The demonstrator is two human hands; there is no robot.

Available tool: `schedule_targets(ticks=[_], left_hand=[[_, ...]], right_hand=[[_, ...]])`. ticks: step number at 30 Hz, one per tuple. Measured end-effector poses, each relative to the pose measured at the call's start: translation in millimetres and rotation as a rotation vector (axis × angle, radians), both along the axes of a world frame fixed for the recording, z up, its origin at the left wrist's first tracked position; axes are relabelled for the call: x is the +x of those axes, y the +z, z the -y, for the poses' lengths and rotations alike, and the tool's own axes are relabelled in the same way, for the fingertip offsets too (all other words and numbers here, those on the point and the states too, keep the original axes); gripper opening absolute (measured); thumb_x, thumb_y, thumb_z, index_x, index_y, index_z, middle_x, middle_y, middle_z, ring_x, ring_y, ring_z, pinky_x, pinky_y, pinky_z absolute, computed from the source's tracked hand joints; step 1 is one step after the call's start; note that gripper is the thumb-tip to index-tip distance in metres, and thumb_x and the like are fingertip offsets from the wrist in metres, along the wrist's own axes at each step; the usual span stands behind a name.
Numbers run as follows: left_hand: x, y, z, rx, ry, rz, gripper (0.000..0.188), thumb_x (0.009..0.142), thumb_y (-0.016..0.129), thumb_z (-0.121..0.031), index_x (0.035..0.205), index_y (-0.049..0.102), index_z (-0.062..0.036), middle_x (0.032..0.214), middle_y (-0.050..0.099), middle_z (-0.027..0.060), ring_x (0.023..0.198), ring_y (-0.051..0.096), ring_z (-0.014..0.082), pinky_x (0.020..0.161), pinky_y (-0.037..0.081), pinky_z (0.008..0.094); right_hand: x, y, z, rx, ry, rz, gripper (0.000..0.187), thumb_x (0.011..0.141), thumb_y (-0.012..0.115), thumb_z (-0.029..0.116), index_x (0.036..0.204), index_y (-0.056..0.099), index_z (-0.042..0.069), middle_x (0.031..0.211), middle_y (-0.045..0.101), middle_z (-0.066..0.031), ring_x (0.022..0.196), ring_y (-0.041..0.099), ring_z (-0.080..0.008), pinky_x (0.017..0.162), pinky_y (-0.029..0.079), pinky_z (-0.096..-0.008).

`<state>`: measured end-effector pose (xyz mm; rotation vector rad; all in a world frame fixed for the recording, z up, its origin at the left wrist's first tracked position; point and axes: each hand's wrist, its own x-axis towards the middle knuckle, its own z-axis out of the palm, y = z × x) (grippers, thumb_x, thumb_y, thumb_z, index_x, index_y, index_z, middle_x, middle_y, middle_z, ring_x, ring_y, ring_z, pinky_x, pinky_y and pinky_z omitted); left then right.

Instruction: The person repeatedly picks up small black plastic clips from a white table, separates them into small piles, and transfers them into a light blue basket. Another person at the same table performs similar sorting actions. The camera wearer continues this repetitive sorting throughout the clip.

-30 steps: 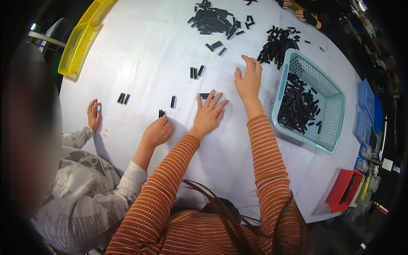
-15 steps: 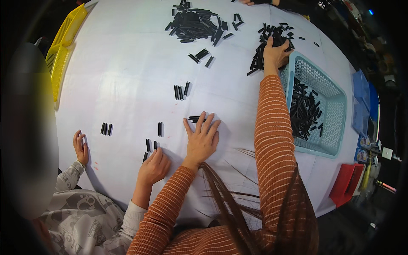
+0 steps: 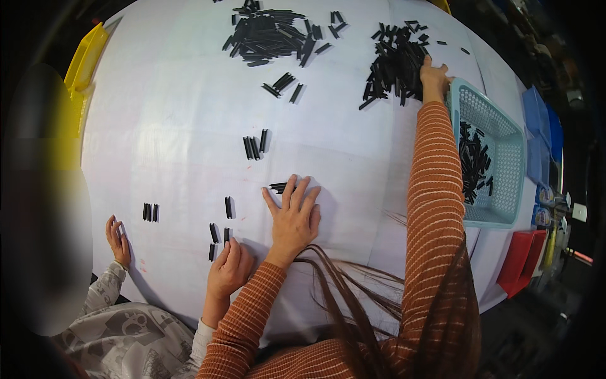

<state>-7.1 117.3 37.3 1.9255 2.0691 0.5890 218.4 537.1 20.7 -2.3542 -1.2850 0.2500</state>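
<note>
My left hand (image 3: 293,218) lies on the white table with fingers spread, its fingertips beside and partly over a few short black grooved strips (image 3: 278,187). Farther right my right hand (image 3: 434,77) is at the near-left corner of a light blue perforated basket (image 3: 489,215), thumb apart and the other fingers curled over toward its rim, partly hidden. Many black strips lie inside the basket. Left of that hand spreads a loose pile of black strips (image 3: 394,66).
A second pile (image 3: 268,38) lies far off, with small groups of strips (image 3: 254,146) scattered nearer. At left, a co-worker's hand (image 3: 231,268) touches a strip; their other hand (image 3: 118,240) rests on the table. Yellow trays (image 3: 85,60), a red bin (image 3: 521,262) and blue bins (image 3: 536,139) line the edges.
My right hand has moved right, off the pile, and the basket has shifted right with it. More of the pile shows. My left hand stays by the same strips; the view has shifted slightly.
</note>
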Motion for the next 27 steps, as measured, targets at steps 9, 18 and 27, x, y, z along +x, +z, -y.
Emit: schedule_targets(ticks=[9, 18, 27], left_hand=[[3.3, 0.5, -1.0, -0.008, -0.023, 0.021, 0.038, 0.087, 0.058, -0.014, 0.125, 0.057, -0.0118, 0.141, 0.047, 0.0091, 0.140, 0.033, 0.0309, 0.110, 0.005, 0.0716], [1.9, 0.0, 1.6, 0.057, -0.022, -0.011, 0.037, 0.089, 0.057, -0.015, 0.125, 0.057, -0.0112, 0.140, 0.047, 0.0097, 0.140, 0.033, 0.0315, 0.108, 0.006, 0.0729], [7.4, -5.2, 0.9, 0.109, -0.033, -0.041, 0.037, 0.089, 0.057, -0.015, 0.125, 0.056, -0.0114, 0.139, 0.047, 0.0093, 0.139, 0.034, 0.0310, 0.108, 0.007, 0.0729]], right_hand=[[-20.1, 18.8, 15.8, -0.012, -0.024, -0.225, 0.064, 0.095, 0.048, 0.053, 0.138, 0.048, 0.006, 0.141, 0.039, -0.0321, 0.131, 0.041, -0.0492, 0.104, 0.039, -0.0546], [-75.3, 30.1, 88.6, -0.242, 0.259, 0.067, 0.061, 0.096, 0.038, 0.059, 0.142, 0.046, 0.019, 0.142, 0.039, -0.0178, 0.136, 0.031, -0.0414, 0.103, 0.025, -0.0723], [-141.7, 27.0, 215.5, -0.131, 0.531, -0.032, 0.055, 0.091, 0.055, 0.050, 0.137, 0.049, 0.019, 0.137, 0.041, -0.0196, 0.130, 0.034, -0.0430, 0.097, 0.026, -0.0769]])
